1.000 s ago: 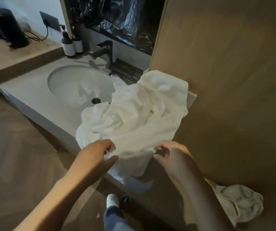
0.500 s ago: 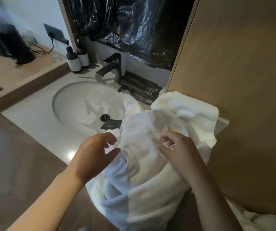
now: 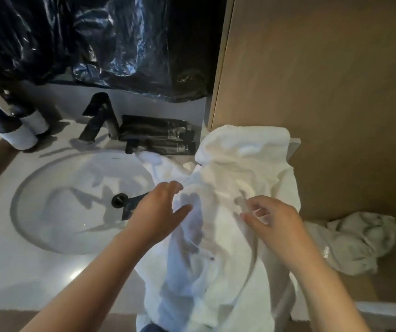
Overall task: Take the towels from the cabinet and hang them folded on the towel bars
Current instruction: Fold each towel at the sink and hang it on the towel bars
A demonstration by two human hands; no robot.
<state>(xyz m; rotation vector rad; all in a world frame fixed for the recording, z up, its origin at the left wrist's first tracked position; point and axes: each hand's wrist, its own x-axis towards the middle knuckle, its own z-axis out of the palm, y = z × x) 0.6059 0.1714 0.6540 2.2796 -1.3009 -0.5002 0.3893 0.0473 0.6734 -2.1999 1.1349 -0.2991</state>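
Note:
A large crumpled white towel (image 3: 230, 168) lies on the vanity counter (image 3: 24, 271) to the right of the sink, and part of it hangs down over the front edge. My left hand (image 3: 158, 212) is over the towel's left side with fingers and thumb spread, gripping nothing. My right hand (image 3: 276, 221) sits on the towel's middle, its curled fingers and thumb pinching a small fold. A second crumpled, greyish-white cloth (image 3: 360, 243) lies lower down at the right, by the wooden panel. No towel bar or cabinet opening is in view.
An oval basin (image 3: 72, 202) with a black drain is left of the towel, behind it a black faucet (image 3: 98, 116), two pump bottles (image 3: 19, 130) and dark tubes (image 3: 158, 135). Black plastic sheeting (image 3: 96, 44) hangs above. A wooden panel (image 3: 324, 92) fills the right.
The view has moved closer and over the counter. My left hand has opened and let go of the towel's edge. My right hand has shifted slightly right, still at the towel's middle.

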